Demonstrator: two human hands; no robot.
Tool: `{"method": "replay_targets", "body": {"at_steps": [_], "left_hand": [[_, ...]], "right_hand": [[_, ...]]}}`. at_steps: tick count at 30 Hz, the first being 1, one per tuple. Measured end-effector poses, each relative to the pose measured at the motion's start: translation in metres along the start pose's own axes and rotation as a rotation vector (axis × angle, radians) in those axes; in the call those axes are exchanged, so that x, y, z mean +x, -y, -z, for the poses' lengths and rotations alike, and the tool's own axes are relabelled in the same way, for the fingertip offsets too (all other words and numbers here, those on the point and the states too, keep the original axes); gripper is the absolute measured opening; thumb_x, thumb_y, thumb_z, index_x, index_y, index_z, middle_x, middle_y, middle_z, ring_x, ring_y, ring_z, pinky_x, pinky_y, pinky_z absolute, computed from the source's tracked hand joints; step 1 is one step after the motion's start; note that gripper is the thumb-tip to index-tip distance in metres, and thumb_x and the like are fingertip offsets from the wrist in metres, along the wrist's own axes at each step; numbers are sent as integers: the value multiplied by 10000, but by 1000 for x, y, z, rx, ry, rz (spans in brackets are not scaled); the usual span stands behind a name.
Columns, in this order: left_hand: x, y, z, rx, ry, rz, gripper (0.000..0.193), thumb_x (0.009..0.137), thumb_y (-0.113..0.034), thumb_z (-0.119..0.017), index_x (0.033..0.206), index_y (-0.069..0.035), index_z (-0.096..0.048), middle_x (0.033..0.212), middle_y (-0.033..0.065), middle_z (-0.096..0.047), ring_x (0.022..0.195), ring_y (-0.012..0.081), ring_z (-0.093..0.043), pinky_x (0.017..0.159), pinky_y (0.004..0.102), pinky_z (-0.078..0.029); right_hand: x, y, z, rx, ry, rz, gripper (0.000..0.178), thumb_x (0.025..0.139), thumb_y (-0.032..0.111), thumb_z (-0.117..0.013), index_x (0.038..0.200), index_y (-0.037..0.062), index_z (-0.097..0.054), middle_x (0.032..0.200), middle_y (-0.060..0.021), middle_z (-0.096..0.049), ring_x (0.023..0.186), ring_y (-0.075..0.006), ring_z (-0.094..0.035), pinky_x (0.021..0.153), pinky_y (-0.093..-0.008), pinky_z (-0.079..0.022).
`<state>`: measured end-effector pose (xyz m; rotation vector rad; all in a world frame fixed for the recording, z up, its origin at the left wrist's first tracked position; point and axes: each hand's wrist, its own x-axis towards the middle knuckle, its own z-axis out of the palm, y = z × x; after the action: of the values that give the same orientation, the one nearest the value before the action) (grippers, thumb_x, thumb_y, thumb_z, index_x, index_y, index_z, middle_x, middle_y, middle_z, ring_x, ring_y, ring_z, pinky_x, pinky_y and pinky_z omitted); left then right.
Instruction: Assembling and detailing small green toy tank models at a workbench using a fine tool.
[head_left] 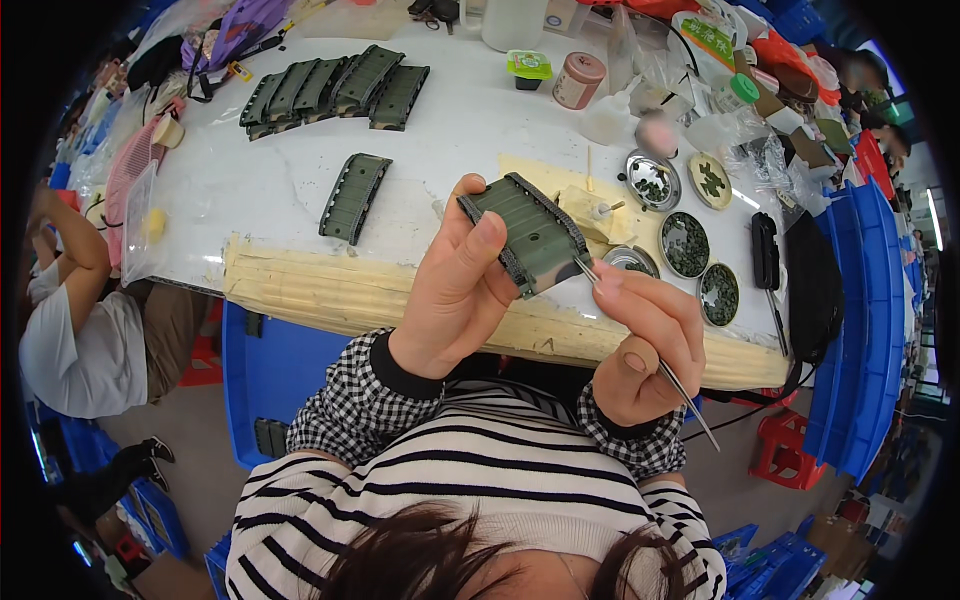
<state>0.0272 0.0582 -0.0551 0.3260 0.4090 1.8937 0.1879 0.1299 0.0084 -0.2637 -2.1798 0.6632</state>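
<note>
My left hand (455, 285) grips a curved dark green plastic panel (530, 235) by its left side, thumb on its face. The panel has ridged edges, a small hole and a camouflage-patterned end. In my right hand (650, 345) is a pair of metal tweezers (690, 400), its tip touching the panel's lower right corner. Whether the tip pinches a small piece, I cannot tell. A similar panel (355, 198) lies on the table to the left, and several more form a stack (335, 88) farther back.
Round dishes of small dark green pieces (685, 245) stand right of my hands, beside a yellowish block (590, 212) with a peg. Behind are a pink-lidded jar (579, 80) and a green-topped tub (528, 68). A blue bin (275, 370) sits below the table edge; a person (95, 350) sits at left.
</note>
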Motion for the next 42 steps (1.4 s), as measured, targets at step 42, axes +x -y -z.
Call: {"method": "replay_targets", "body": {"at_steps": [42], "left_hand": [[9, -11, -14, -447, -203, 398, 509, 936, -436, -555, 1237, -38, -454, 1160, 141, -560, 1029, 244, -618, 883, 262, -563]], "right_hand": [[5, -5, 0, 19, 9, 2, 311, 828, 125, -661, 1121, 20, -661, 1101, -145, -650, 917, -239, -630, 795, -310, -504]]}}
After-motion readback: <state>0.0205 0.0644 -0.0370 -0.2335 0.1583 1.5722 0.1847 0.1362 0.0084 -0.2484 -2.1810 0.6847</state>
